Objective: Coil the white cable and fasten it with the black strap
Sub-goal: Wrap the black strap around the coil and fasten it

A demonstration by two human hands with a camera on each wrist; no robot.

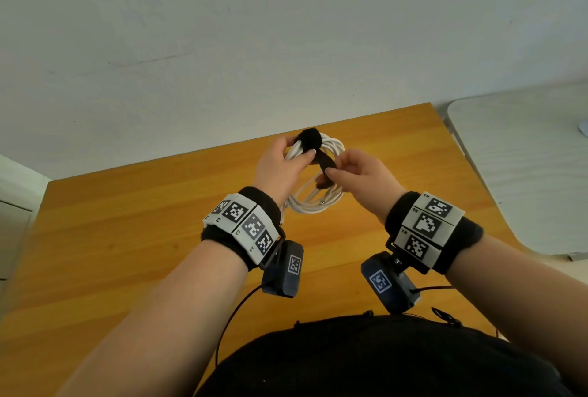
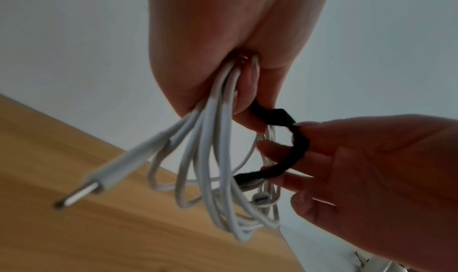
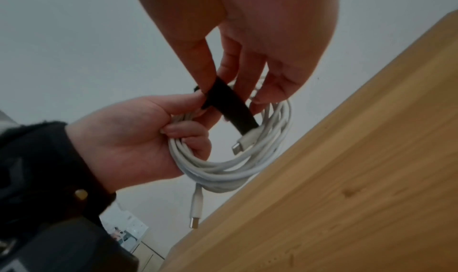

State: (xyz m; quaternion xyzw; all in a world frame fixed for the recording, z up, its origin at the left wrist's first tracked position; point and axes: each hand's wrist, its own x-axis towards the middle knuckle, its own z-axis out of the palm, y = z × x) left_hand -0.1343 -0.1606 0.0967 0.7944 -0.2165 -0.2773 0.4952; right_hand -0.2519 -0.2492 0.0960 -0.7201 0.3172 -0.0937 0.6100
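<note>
The white cable [image 1: 313, 202] is wound into a coil of several loops and hangs in the air above the wooden table [image 1: 127, 237]. My left hand [image 1: 286, 161] grips one side of the coil [image 3: 223, 170], fingers curled round the bundled strands [image 2: 213, 139]. The black strap [image 1: 310, 138] wraps over the bundle at my left fingertips. Its free tail [image 3: 230, 107] runs down to my right hand [image 1: 350, 170], which pinches the strap [image 2: 297, 145] between thumb and fingers. Two plugs dangle: one metal-tipped plug [image 2: 99, 180] and another [image 3: 195, 207] below the coil.
The table's far edge [image 1: 318, 123] meets a pale wall. A grey-white surface [image 1: 525, 173] lies off the table's right side. Both wrists carry marker bands and cameras with black leads [image 1: 235, 310] trailing toward my dark-clothed body [image 1: 381, 361].
</note>
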